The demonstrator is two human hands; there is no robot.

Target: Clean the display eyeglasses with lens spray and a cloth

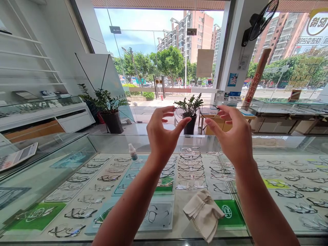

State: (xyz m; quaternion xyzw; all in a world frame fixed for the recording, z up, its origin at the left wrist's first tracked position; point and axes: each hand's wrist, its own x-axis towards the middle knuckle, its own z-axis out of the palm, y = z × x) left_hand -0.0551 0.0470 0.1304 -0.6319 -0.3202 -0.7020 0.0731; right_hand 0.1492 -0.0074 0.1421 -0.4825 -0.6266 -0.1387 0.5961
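Note:
A pair of thin-rimmed eyeglasses is held up at arm's length above the glass counter, its clear lenses facing the window. My left hand is closed on the left end of the frame, with the thumb stretched below the lens. On the other end, my right hand grips the frame between its fingers, thumb under the right lens. Below, on the counter, lies a crumpled beige cleaning cloth. A small white spray bottle stands left of my left forearm.
The glass display counter holds rows of eyeglasses. A shallow tray with glasses sits near the front. Beyond are potted plants, glass doors and a wall fan. More display cases stand left and right.

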